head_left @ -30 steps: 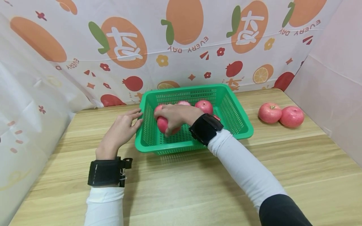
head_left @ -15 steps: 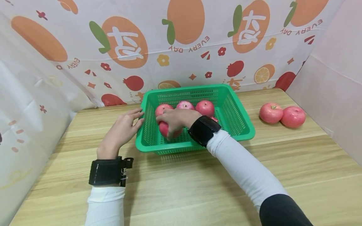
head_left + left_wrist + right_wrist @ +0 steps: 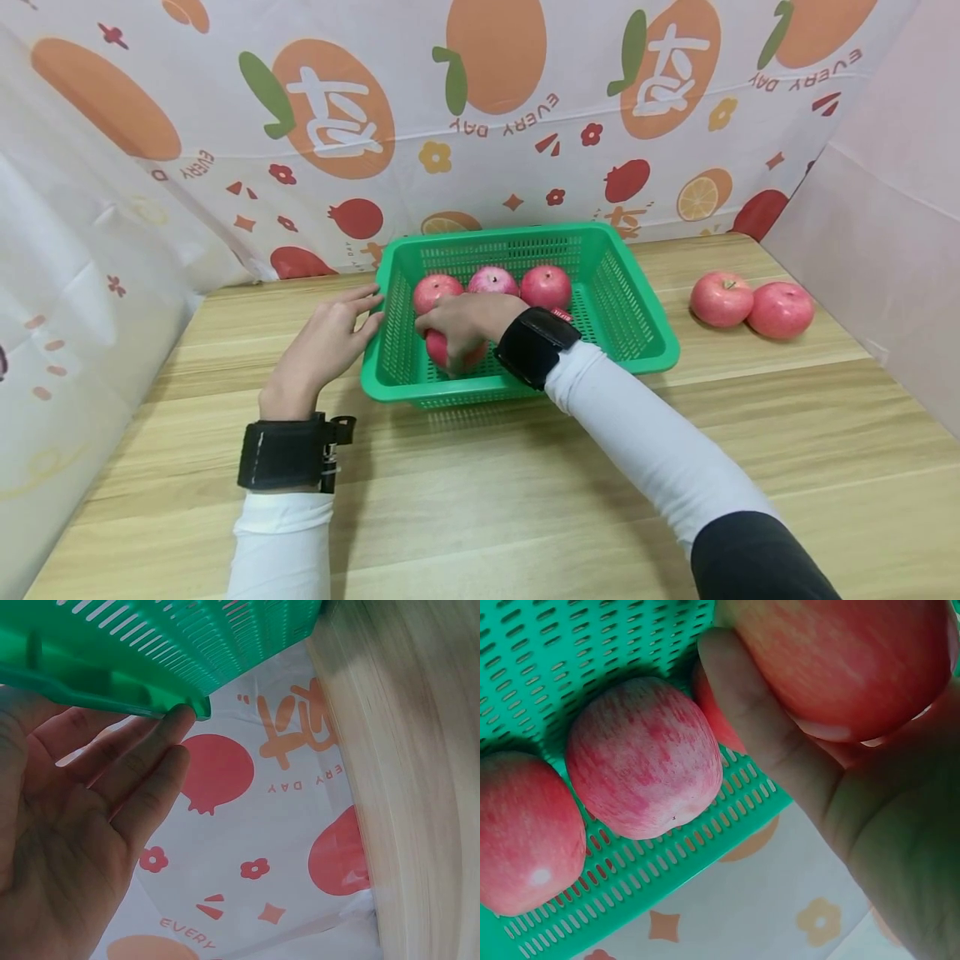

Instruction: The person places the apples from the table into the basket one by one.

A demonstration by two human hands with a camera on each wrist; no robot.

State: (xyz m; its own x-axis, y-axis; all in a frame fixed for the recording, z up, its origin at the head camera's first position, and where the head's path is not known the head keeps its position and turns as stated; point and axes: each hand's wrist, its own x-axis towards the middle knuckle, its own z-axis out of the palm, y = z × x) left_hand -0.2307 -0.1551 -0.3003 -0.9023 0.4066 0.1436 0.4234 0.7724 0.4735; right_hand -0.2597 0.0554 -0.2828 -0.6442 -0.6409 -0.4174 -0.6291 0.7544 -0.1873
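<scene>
In the head view, my right hand (image 3: 474,322) reaches into the green plastic basket (image 3: 654,360) and grips a red apple (image 3: 436,347) near its front left corner. The right wrist view shows the thumb lying along that apple (image 3: 847,664). Behind the hand, three more apples stand in a row: a left one (image 3: 437,292), a paler middle one (image 3: 492,281) and a right one (image 3: 546,287). My left hand (image 3: 321,348) is at the basket's left side. Its fairly straight fingertips touch the basket's rim (image 3: 97,703) in the left wrist view.
Two apples, one (image 3: 722,298) beside the other (image 3: 781,310), sit on the wooden table (image 3: 480,500) to the basket's right. A fruit-printed cloth (image 3: 495,167) hangs close behind the basket. A plain pale wall (image 3: 892,250) borders the table's right side.
The right hand and its apple have moved slightly down towards the basket's front wall, uncovering the apples behind. My left hand stays at the rim.
</scene>
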